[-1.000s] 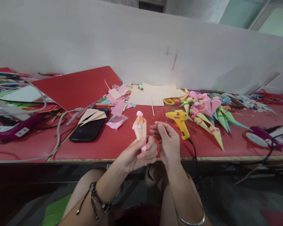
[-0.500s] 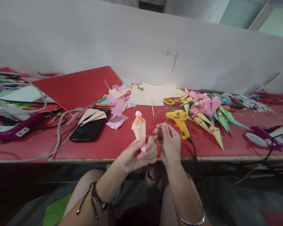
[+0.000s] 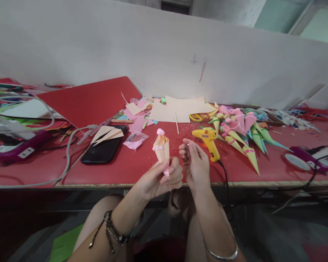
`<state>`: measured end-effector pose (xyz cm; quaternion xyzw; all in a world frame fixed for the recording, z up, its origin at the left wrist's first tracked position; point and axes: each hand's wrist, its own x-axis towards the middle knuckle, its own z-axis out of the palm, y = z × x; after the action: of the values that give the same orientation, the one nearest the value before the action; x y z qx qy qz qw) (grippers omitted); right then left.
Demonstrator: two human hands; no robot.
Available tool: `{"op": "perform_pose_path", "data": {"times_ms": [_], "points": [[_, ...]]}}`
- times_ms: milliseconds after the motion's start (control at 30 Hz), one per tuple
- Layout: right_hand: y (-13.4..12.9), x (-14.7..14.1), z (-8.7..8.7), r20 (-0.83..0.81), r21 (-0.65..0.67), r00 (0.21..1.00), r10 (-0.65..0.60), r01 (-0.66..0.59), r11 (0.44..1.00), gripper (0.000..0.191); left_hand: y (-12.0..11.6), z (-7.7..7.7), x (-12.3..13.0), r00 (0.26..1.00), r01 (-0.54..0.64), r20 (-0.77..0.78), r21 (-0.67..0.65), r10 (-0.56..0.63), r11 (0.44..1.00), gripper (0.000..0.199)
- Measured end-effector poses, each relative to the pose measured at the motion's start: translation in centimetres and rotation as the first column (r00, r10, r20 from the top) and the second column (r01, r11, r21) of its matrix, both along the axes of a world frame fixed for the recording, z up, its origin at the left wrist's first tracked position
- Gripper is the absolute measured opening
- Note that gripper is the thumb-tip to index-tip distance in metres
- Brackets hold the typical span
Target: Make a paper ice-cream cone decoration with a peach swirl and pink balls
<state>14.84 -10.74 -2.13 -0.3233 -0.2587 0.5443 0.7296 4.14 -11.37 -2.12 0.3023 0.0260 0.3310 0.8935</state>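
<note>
My left hand (image 3: 161, 177) is closed round the lower part of a paper ice cream cone (image 3: 162, 151). The cone is cream-coloured, with pink trim round its rim and a pink ball on top; it stands upright in the grip. Just to the right, my right hand (image 3: 196, 163) has its thumb and forefinger pinched together, with a tiny pale bit at the tips that is too small to name. A yellow glue gun (image 3: 209, 140) lies on the red table beyond and to the right of that hand.
A black phone (image 3: 104, 151) with cream paper pieces (image 3: 108, 134) on it lies at left. Several finished paper cones (image 3: 239, 131) are heaped at right. Paper scraps (image 3: 136, 116) and cream sheets (image 3: 177, 109) lie at the back. Purple power strips (image 3: 19, 149) sit at the sides.
My right hand has drawn slightly away from the cone, and its fingertips have tipped upward. The left hand and the cone have barely moved.
</note>
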Motion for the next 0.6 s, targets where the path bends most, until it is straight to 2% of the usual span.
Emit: {"op": "perform_pose_path", "data": {"times_ms": [167,333,433,600], "points": [[0.19,-0.01,-0.31,0.062,0.008,0.997,-0.046,0.045,0.999,0.011,0.01,0.17,0.09,1.000,-0.007,-0.011,0.006,0.007,1.000,0.034],[0.25,-0.02,-0.32,0.027,-0.023,1.000,0.007,-0.006,1.000,0.017,0.03,0.08,0.09,1.000,-0.003,0.002,0.003,0.003,1.000,0.034],[0.12,-0.04,-0.21,0.021,-0.022,1.000,0.020,-0.020,1.000,0.012,0.00,-0.05,0.04,1.000,-0.002,0.030,-0.008,0.003,1.000,0.031],[0.12,-0.06,-0.27,0.054,0.012,0.998,-0.040,0.039,0.999,0.011,-0.12,0.02,0.03,0.999,0.010,0.054,-0.012,-0.009,1.000,0.029]]}}
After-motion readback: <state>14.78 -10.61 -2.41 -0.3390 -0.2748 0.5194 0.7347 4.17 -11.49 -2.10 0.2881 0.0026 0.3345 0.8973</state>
